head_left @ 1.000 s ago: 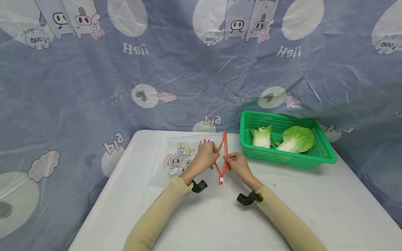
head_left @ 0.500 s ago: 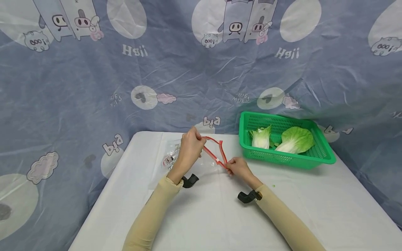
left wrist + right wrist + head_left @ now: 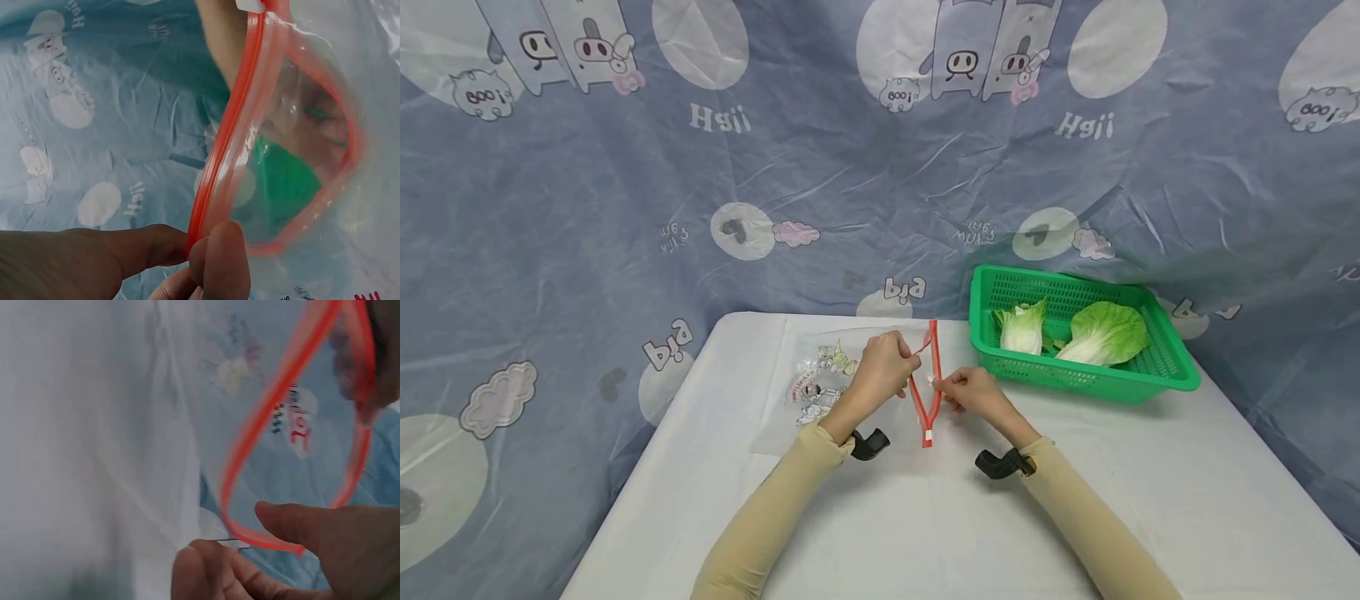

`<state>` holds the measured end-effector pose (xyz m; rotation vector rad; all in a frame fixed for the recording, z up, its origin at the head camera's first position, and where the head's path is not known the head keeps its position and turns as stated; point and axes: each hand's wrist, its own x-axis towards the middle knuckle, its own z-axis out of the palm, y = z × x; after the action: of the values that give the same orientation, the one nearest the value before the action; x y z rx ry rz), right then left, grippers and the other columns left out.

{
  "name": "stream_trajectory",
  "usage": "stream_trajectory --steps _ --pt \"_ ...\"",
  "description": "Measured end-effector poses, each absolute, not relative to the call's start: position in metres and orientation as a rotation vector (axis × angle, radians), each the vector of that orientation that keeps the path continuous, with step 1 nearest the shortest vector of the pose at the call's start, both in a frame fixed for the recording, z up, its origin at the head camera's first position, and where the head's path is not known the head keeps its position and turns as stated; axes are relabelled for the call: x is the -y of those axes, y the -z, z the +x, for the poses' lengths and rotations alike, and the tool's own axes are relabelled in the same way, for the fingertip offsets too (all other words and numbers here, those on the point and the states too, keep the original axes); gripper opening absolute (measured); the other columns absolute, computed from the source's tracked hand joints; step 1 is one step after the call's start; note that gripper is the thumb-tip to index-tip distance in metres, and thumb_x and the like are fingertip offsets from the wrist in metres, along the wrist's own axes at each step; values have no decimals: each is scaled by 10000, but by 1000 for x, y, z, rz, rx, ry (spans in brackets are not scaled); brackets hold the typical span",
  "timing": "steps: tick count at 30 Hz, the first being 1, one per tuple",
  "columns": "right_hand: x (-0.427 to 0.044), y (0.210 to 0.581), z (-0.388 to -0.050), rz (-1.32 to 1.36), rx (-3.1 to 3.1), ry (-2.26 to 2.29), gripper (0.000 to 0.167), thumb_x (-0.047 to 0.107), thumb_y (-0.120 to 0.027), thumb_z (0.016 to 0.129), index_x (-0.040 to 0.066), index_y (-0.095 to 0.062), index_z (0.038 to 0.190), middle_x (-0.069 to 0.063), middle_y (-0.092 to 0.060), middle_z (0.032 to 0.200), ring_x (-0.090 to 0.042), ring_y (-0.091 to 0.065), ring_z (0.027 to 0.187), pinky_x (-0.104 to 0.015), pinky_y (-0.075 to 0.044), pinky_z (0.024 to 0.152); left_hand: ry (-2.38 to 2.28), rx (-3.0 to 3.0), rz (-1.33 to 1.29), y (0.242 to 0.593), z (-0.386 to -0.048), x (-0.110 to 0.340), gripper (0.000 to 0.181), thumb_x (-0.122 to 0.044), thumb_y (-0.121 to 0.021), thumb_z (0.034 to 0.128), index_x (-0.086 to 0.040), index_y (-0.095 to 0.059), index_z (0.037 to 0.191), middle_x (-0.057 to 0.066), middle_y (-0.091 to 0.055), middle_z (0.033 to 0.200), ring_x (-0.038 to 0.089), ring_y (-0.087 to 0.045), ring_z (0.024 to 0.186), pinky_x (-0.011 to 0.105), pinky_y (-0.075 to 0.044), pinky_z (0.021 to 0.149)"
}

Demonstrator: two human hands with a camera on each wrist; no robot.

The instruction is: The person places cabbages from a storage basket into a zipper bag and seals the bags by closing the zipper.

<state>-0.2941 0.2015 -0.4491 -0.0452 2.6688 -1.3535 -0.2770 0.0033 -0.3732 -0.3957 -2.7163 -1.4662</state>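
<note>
A clear zip bag (image 3: 820,379) with a red zip rim (image 3: 936,358) and printed cartoon figures lies toward the left, its mouth held apart. My left hand (image 3: 883,367) pinches one side of the rim; in the left wrist view its thumb and finger (image 3: 228,250) meet on the red strip. My right hand (image 3: 973,390) is beside the opposite side of the rim. In the right wrist view its thumb (image 3: 294,522) stands apart from the bent fingers (image 3: 200,569), with the rim just beyond. Whether those fingertips touch the film is unclear.
A green basket (image 3: 1086,379) stands at the back right of the white-covered table (image 3: 880,533). Inside it lie a pale leafy stump (image 3: 1021,333) and a large leafy cabbage piece (image 3: 1105,329). A patterned blue curtain (image 3: 820,167) hangs behind the table.
My left hand swung up and left with the rim, then came back right and down. The bag mouth tilted and straightened again. My right hand's grip on the rim has loosened.
</note>
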Motion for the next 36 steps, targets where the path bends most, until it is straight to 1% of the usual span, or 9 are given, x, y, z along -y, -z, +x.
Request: stream_trajectory --steps 7,13,18,20,22,25,28,30,36 --pt "-236 383 -295 -89 -2725 1249 411 385 -607 940 -8 -697 865 -117 -676 722 -196 -666 616 -342 -571 615 1477 2790 -430 380 -280 -7 135 -72 -630 885 -27 -556 782 87 -593 601 153 -594 401 265 -514 419" --pt "-273 353 -314 36 -2898 1249 448 447 -565 949 21 -688 1012 -73 -664 840 -171 -658 712 -383 -560 701 1461 2796 -443 382 -280 -8 126 -51 -631 876 -12 -563 777 90 -599 601 135 -587 385 269 -517 417" --pt "-302 356 -343 185 -2886 1242 456 447 -543 942 152 -465 604 88 -323 549 -110 -366 516 -361 -416 652 1453 2810 -442 383 -281 -8 120 -53 -631 876 -14 -567 783 85 -598 605 148 -595 389 259 -512 413" --pt "-309 359 -351 249 -2813 1204 476 490 -519 941 86 -512 689 -34 -402 592 -231 -437 591 -426 -429 694 1454 2823 -447 383 -281 -9 118 -52 -630 879 -14 -567 787 84 -595 604 168 -608 401 258 -513 417" --pt "-315 362 -358 296 -2748 1121 604 542 -493 937 -49 -602 998 -221 -556 881 -358 -557 845 -505 -462 820 1454 2831 -454 383 -281 -9 117 -51 -628 881 -13 -567 788 84 -592 601 176 -611 404 259 -514 420" --pt "-318 365 -366 299 -2693 948 893 585 -450 938 -135 -265 1434 -350 -361 1382 -458 -467 1190 -567 -425 977 1460 2830 -456 384 -281 -10 112 -39 -625 877 -7 -569 785 83 -586 600 182 -612 403 261 -515 419" --pt "-321 370 -374 272 -2682 855 839 551 -470 944 -135 -325 1405 -300 -476 1244 -362 -569 949 -507 -478 898 1444 2832 -466 386 -281 -11 110 -35 -628 871 -5 -575 779 77 -582 592 187 -616 404 258 -511 413" --pt "-323 375 -378 261 -2661 855 771 530 -483 948 -124 -394 1347 -184 -537 943 -235 -519 696 -421 -489 768 1418 2836 -473 387 -282 -12 112 -37 -632 867 -8 -575 775 65 -577 580 190 -621 406 252 -504 405" --pt "-329 386 -389 302 -2576 890 507 485 -512 959 -19 -556 992 54 -305 523 -98 -304 461 -307 -396 576 1372 2844 -490 390 -282 -15 116 -48 -632 866 -17 -573 771 47 -569 559 155 -597 370 241 -486 387"
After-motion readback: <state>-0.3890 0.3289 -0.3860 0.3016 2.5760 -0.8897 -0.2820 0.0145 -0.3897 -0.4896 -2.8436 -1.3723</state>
